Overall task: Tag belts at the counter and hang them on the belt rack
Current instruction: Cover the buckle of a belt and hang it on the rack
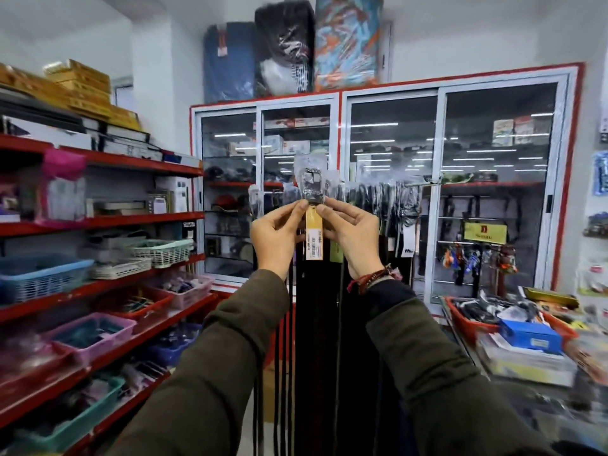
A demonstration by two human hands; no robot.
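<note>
I am holding a belt (309, 189) up at the rack (378, 189), my left hand (279, 235) and right hand (352, 235) pinching it just under the buckle, on either side of its yellow tag (315, 235). So this one is tagged, I judge, and only the hanging is left. Many bagged belts are already crowding the rail's middle; its left end looks freer. The shelves (98, 222) are closing in on my left, the counter (513, 337) on my right.
</note>
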